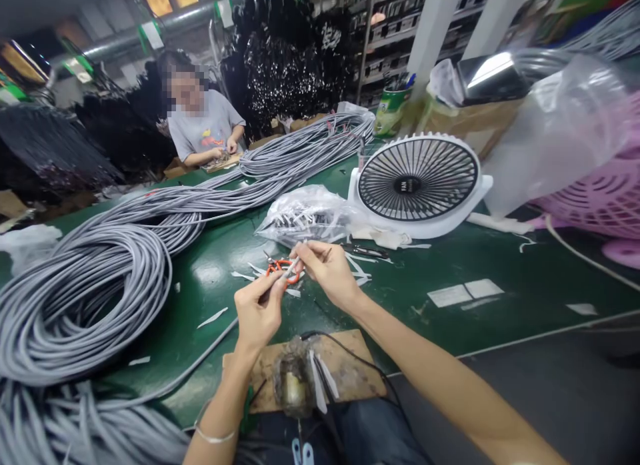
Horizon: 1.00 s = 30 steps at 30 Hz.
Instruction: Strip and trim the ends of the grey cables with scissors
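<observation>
Between my two hands runs the end of a grey cable [291, 269]. My left hand [259, 308] pinches it between thumb and fingers, and its tail [210, 348] trails down left toward the coils. A little farther along, my right hand [327, 273] is closed on the cable's tip, whose fine detail is too small to make out. Just behind the cable lie red-handled scissors [275, 266] on the green table [400, 295]. White strips [357, 272] are scattered about them. Behind my hands sits a clear plastic bag [305, 215] with pale pieces inside.
Big grey cable coils [160, 285] cover the table's left side. A white fan [417, 185] stands at the back right, near a pink basket [595, 192]. Close to me, a wooden board [350, 358] carries a grimy metal block [294, 385]. Across the table sits another person [205, 125].
</observation>
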### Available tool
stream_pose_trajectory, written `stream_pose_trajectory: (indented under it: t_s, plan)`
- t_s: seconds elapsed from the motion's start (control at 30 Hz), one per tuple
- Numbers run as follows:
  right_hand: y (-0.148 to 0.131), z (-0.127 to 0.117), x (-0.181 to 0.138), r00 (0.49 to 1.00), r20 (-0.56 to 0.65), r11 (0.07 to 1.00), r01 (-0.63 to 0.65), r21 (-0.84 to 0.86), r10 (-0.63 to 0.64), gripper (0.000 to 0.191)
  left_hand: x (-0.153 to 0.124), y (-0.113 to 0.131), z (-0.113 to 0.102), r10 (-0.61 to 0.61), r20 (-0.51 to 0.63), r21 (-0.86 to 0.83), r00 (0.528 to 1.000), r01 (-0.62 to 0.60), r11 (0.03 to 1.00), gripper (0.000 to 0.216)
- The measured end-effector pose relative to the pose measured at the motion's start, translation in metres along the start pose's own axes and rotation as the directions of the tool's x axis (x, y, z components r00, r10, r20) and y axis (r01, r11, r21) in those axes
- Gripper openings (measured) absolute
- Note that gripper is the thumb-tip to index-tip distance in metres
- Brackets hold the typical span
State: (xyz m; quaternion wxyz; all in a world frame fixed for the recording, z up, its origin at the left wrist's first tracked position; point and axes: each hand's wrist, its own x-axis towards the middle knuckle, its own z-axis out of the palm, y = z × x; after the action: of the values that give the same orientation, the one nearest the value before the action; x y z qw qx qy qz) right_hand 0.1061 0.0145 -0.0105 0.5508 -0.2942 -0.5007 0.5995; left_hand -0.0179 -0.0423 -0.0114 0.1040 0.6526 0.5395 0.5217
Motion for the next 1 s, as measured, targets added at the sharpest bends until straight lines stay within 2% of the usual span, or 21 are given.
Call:
stream_pose_trajectory:
  t_s: [0.2, 0.3, 0.37, 0.43, 0.5, 0.57, 0.67, 0.73, 0.8, 0.9, 1.0]
  plan:
    - [0.003, 0.001, 0.001, 1.0, 0.019, 0.995, 0.002, -0.1, 0.0, 0.044, -0.001, 0.001, 0.001, -0.013, 0.01, -0.011, 1.0, 0.013, 1.0, 0.021]
    - [0.003, 0.001, -0.001, 0.996, -0.027, 0.946, 0.068, -0.316, -0.08, 0.041, 0.0, 0.002, 0.001, -0.021, -0.064, 0.005, 0.998, 0.022, 1.0, 0.021]
    - [0.003, 0.001, -0.005, 0.978, -0.029, 0.836, 0.162, -0.525, -0.207, 0.034, 0.0, 0.004, 0.0, -0.033, -0.13, 0.042, 0.991, 0.039, 0.998, 0.021]
    - [0.003, 0.002, -0.01, 0.938, 0.044, 0.677, 0.281, -0.68, -0.344, 0.024, 0.0, 0.004, -0.001, -0.042, -0.17, 0.079, 0.985, 0.056, 0.995, 0.022]
    - [0.003, 0.003, -0.015, 0.879, 0.135, 0.536, 0.393, -0.748, -0.457, 0.027, 0.0, 0.003, -0.002, -0.049, -0.19, 0.096, 0.981, 0.068, 0.993, 0.022]
    - [0.004, 0.005, -0.017, 0.829, 0.196, 0.434, 0.457, -0.776, -0.524, 0.029, -0.001, 0.002, -0.003, -0.055, -0.2, 0.092, 0.978, 0.074, 0.993, 0.023]
    - [0.006, 0.005, -0.018, 0.804, 0.23, 0.368, 0.478, -0.797, -0.548, 0.029, -0.002, 0.0, -0.002, -0.06, -0.201, 0.084, 0.978, 0.078, 0.993, 0.023]
    - [0.006, 0.004, -0.018, 0.811, 0.226, 0.376, 0.472, -0.798, -0.539, 0.029, -0.003, -0.001, -0.002, -0.053, -0.198, 0.083, 0.979, 0.07, 0.994, 0.023]
    - [0.006, 0.004, -0.017, 0.838, 0.209, 0.436, 0.456, -0.776, -0.504, 0.031, -0.003, -0.002, -0.002, -0.039, -0.191, 0.09, 0.981, 0.057, 0.994, 0.021]
    - [0.006, 0.004, -0.016, 0.911, 0.178, 0.627, 0.388, -0.676, -0.373, 0.031, -0.004, -0.002, -0.003, 0.007, -0.173, 0.116, 0.985, 0.014, 0.993, 0.02]
    - [0.009, 0.005, -0.012, 0.965, 0.176, 0.835, 0.258, -0.485, -0.196, 0.034, -0.003, -0.003, -0.004, 0.087, -0.155, 0.167, 0.984, -0.061, 0.984, 0.018]
